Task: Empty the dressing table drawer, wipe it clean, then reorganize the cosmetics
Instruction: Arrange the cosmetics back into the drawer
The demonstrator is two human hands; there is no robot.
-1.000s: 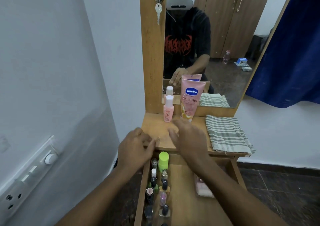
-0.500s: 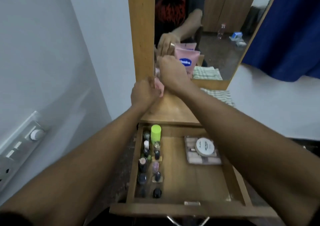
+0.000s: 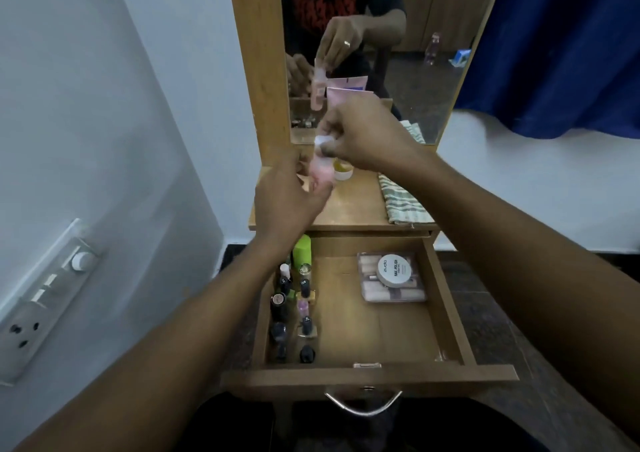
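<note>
Bottle: small pink bottle (image 3: 321, 171) with a white cap, held upright above the tabletop (image 3: 353, 209), in front of the mirror (image 3: 381, 53).
Right hand: right hand (image 3: 367, 139) is pinched on the white cap from above; fingers closed on it.
Left hand: left hand (image 3: 287, 198) is curled beside the lower body of the bottle, touching or just short of it; motion blur hides the contact, so its grip cannot be told.
Key relation: long axis of the bottle is near vertical; the open drawer (image 3: 446, 299) lies below and toward the person. Both hands are at the bottle; the left sits lower, nearer the drawer.
Judged step: reorganizing, bottle on its way into the drawer.
Count, tabletop: one pink tube (image 3: 349, 96) behind the hands, one striped cloth (image 3: 405, 202), one small yellowish dish (image 3: 343, 171).
Count, drawer: one green-capped bottle (image 3: 302, 249); about nine small polish bottles (image 3: 304, 313) in two rows along the left wall; one clear nail set box (image 3: 391, 278), one round tin on top.
</note>
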